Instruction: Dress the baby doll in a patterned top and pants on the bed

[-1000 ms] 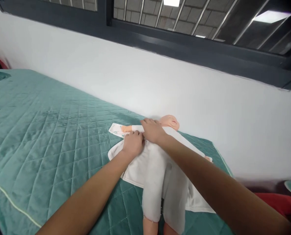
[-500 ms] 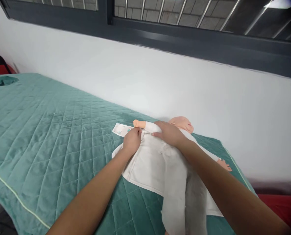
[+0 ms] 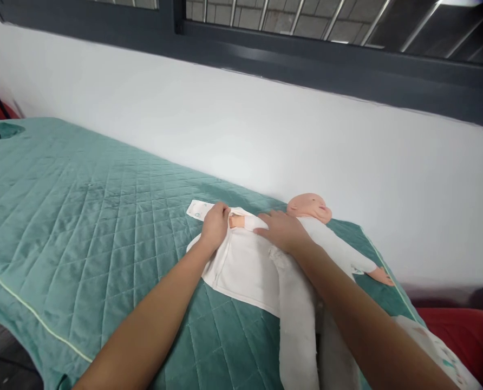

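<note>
Near the bed's wall-side edge, the left hand pinches the white garment beside the wrist of the doll; the right hand curls around its arm. A hard tug could snag its hidden fingers.

Open, flat green quilted cover spreads wide to the left of my left hand's fingers, leaving a broad lane for a hand to pass. Just beyond those fingers lies a patterned white strip, a low obstacle. Between my two hands, the doll's arm and the white cloth around it fill the gap. Beyond and to the right of my right hand's fingers, the doll's head stands in the way, and the white wall closes off the far side. Nearer me than those fingers, the doll's legs obstruct the approach.
</note>
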The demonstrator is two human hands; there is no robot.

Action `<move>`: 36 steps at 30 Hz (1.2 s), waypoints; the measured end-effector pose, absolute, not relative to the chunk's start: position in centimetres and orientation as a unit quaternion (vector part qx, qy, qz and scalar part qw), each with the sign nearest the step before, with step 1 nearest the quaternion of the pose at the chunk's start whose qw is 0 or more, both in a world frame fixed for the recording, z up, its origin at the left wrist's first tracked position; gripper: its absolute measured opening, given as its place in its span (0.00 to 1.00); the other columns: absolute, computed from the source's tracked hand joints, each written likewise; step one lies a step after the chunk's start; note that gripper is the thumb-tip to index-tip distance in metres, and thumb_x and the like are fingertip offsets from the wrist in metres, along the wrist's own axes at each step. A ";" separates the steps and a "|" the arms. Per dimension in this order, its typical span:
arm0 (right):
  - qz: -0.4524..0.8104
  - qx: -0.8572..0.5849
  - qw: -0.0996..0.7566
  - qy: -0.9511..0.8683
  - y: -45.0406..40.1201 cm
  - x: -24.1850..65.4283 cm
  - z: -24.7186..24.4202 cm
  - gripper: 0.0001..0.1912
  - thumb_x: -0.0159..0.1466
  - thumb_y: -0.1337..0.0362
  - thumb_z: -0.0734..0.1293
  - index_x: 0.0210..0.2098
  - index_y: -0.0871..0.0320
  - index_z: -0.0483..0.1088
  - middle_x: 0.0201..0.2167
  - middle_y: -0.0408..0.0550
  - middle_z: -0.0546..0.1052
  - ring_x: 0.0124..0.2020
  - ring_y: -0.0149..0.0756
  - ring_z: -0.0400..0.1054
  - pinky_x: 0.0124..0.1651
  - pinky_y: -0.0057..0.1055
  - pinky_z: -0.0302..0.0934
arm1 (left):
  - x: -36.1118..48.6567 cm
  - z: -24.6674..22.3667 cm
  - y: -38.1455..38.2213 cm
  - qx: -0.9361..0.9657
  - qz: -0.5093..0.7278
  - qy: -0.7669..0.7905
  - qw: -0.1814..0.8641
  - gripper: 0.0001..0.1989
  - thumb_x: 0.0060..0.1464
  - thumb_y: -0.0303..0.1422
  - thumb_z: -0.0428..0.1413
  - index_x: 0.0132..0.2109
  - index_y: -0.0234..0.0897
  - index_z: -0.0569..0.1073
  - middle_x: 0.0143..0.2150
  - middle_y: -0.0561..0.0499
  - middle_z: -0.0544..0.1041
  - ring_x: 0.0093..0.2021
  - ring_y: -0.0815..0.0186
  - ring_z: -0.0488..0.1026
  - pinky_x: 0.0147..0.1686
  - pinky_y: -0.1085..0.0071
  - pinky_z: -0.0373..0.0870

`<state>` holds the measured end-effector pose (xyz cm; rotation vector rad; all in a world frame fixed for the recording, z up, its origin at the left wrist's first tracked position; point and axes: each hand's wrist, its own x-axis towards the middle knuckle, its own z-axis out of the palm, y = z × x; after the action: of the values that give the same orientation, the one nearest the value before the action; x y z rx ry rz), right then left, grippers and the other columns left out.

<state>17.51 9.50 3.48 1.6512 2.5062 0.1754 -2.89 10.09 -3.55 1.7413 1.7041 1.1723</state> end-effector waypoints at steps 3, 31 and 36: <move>0.065 0.561 0.063 0.823 9.4 16.4 2.9 0.23 0.69 0.49 0.57 0.55 0.55 0.67 0.47 0.57 0.74 0.49 0.51 0.67 0.49 0.44 0.57 | -2.0 -3.4 9.3 0.704 0.388 0.566 0.182 0.11 0.66 0.33 0.43 0.42 0.39 0.70 0.43 0.47 0.77 0.43 0.62 0.72 0.43 0.67 0.65; -0.187 0.789 -0.453 0.370 1.5 29.6 0.6 0.19 0.55 0.48 0.64 0.36 0.57 0.67 0.32 0.50 0.75 0.35 0.43 0.69 0.42 0.40 0.64 | -2.5 -2.9 6.3 0.674 0.253 0.686 0.107 0.14 0.67 0.42 0.43 0.46 0.40 0.69 0.41 0.45 0.79 0.42 0.56 0.76 0.37 0.66 0.63; -0.267 0.733 -0.501 0.374 1.3 29.3 0.6 0.35 0.54 0.46 0.67 0.57 0.54 0.65 0.41 0.49 0.76 0.41 0.44 0.70 0.44 0.38 0.66 | -1.8 -2.8 6.0 0.718 0.312 0.612 0.114 0.11 0.66 0.39 0.45 0.43 0.40 0.68 0.41 0.48 0.78 0.42 0.60 0.74 0.39 0.68 0.64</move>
<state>29.32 1.26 0.58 3.5523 1.8089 -1.2943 -1.81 5.96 -2.83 2.1044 1.7946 0.9142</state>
